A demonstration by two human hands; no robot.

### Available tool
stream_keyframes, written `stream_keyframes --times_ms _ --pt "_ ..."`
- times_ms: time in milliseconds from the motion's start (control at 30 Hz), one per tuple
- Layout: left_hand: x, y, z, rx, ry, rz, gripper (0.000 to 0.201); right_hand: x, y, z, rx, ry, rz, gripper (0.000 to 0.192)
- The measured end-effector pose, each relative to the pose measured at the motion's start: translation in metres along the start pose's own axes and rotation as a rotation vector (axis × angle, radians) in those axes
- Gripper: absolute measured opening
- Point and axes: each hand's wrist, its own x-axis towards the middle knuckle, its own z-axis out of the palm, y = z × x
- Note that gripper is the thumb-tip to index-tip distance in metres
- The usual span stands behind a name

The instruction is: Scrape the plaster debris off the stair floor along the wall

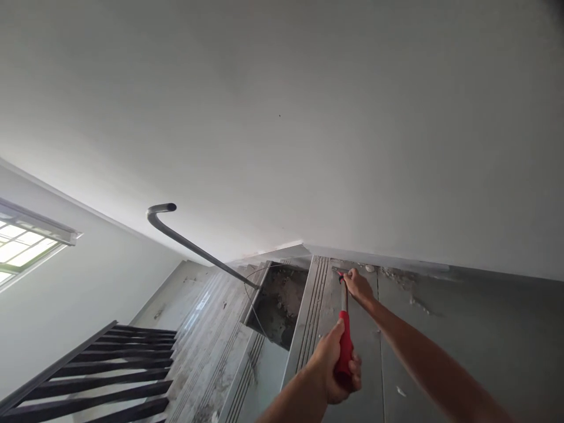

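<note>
Working along the white wall (pixel 282 117) above the tiled stair tread (pixel 396 329) — left hand (pixel 332 367) clenching the red-handled hammer (pixel 344 346), right hand (pixel 358 286) pinching something small at its head, too small to tell — likely mid-tapping, next blow needing short, steady aim.

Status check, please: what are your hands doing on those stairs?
Left hand grips red hammer. Right hand at hammer's head, by the wall. Open hole in step nearby.
</note>
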Motion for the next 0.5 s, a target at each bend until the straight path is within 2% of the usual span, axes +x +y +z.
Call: stream_keyframes --times_ms 100,167,267,333,433,500 --pt "-0.012 -0.017 -0.008 -0.048 -0.033 0.004 0.035 -0.04 0.028 0.001 -0.222 0.038 -0.452 0.05" --pt "-0.017 -0.025 -0.011 -0.1 -0.047 0.023 0.024 -0.061 0.035 0.001 -0.335 0.022 -0.637 0.058" --pt "-0.019 -0.031 -0.012 -0.133 -0.098 0.021 0.024 -0.072 0.025 0.003 -0.363 0.003 -0.745 0.042" --pt "-0.014 -0.026 -0.009 -0.112 -0.089 0.018 0.032 -0.064 0.014 0.006 -0.32 -0.047 -0.787 0.03" --pt "0.0 -0.008 0.001 -0.096 -0.054 0.08 0.033 -0.037 0.0 0.003 -0.308 -0.08 -0.735 0.029" --pt "0.011 -0.001 0.005 -0.107 -0.072 0.119 0.032 -0.026 -0.003 -0.002 -0.316 -0.098 -0.691 0.032"
